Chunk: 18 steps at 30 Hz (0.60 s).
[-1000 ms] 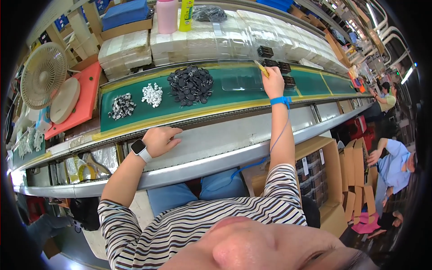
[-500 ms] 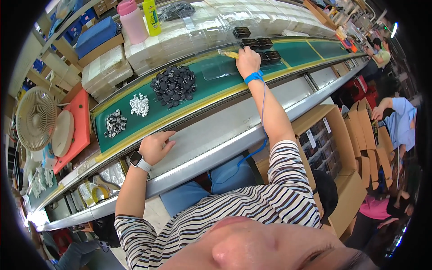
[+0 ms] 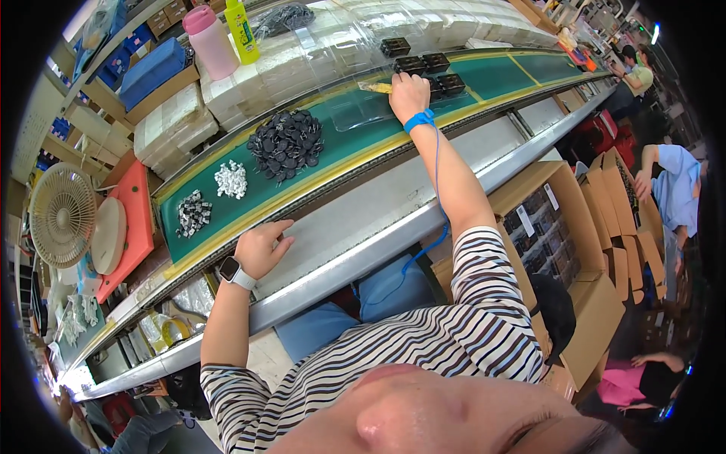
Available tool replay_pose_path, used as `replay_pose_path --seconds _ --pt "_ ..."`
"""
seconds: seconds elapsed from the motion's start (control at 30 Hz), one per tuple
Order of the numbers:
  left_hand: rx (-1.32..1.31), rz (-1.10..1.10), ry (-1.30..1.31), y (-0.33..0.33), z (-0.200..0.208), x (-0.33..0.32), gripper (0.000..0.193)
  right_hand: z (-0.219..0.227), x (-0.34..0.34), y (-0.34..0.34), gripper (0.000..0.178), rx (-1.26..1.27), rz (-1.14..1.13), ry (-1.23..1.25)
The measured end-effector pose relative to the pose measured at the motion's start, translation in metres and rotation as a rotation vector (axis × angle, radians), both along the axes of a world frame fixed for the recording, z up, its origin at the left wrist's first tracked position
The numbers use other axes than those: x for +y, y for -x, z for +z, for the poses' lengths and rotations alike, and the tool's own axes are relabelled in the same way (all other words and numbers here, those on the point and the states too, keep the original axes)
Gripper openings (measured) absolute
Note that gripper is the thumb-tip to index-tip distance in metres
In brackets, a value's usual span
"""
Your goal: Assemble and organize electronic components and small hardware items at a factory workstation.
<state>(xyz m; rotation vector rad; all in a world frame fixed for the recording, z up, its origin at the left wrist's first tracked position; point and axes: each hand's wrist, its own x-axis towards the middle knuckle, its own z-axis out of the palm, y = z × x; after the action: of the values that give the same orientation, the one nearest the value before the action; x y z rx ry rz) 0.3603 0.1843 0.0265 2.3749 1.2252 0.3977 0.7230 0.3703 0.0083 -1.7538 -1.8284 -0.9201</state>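
Observation:
My right hand [image 3: 411, 97], with a blue wrist strap [image 3: 420, 119], reaches over the green belt [image 3: 484, 74]. Its fingers are closed around the end of a slim yellow item [image 3: 376, 88] with a pale tip; the kind is unclear. Several black box-shaped parts [image 3: 435, 63] sit just beyond and beside that hand, partly covered by it. A clear plastic tray [image 3: 352, 113] lies beside it. Wearing a watch, my left hand [image 3: 262, 248] rests empty at the belt's near edge, thumb and forefinger apart. Left of centre lie piles of black discs with wire legs [image 3: 284, 146], small white parts [image 3: 231, 180] and black-and-white parts [image 3: 194, 213].
White foam blocks [image 3: 234, 98] line the far side, bearing a pink bottle [image 3: 210, 45] and a yellow bottle [image 3: 242, 32]. A fan [image 3: 64, 204] stands at left. At right is an open carton [image 3: 597, 325] of packed dark parts; other people work beyond.
The whole view has shifted slightly. My right hand stays beside the black box-shaped parts with the yellow item, and my left hand keeps its place at the belt's edge.

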Motion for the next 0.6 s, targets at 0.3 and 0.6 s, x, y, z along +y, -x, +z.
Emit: replay_pose_path --seconds 0.3,0.6 --pt "0.008 -0.003 0.034 0.001 0.001 -0.002 0.029 0.000 -0.002 -0.005 0.013 0.079 0.118 0.004" --pt "-0.021 -0.015 0.022 0.003 -0.005 -0.001 0.029 0.003 -0.004 -0.004 0.017 0.068 0.120 0.027"
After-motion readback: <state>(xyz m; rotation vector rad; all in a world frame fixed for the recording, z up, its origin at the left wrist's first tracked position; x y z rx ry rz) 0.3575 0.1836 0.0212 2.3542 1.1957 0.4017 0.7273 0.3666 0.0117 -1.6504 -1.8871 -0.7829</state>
